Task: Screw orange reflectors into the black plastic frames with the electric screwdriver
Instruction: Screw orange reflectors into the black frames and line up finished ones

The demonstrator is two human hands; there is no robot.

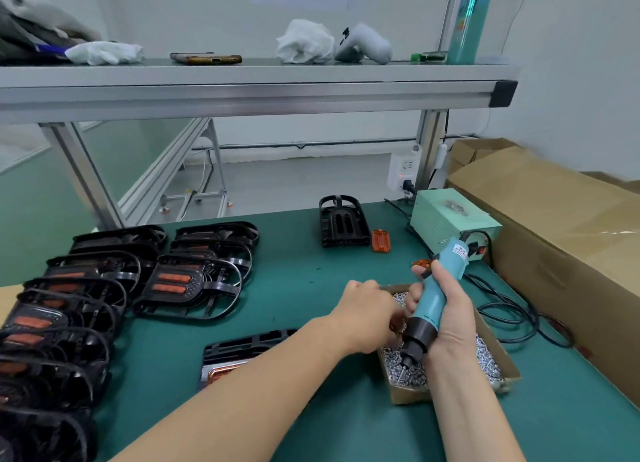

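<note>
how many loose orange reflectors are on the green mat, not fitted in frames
2 loose reflectors: one beside the lone black frame at the back, one just behind the right hand, partly hidden. More may be hidden.

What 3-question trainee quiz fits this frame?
1. True or false: the right hand grips the electric screwdriver.
2. The screwdriver's bit points down at: A) the screw box B) the shelf C) a cardboard carton.
3. What colour is the reflector lying beside the lone black frame at the back?
Key: 1 true; 2 A; 3 orange.
</note>
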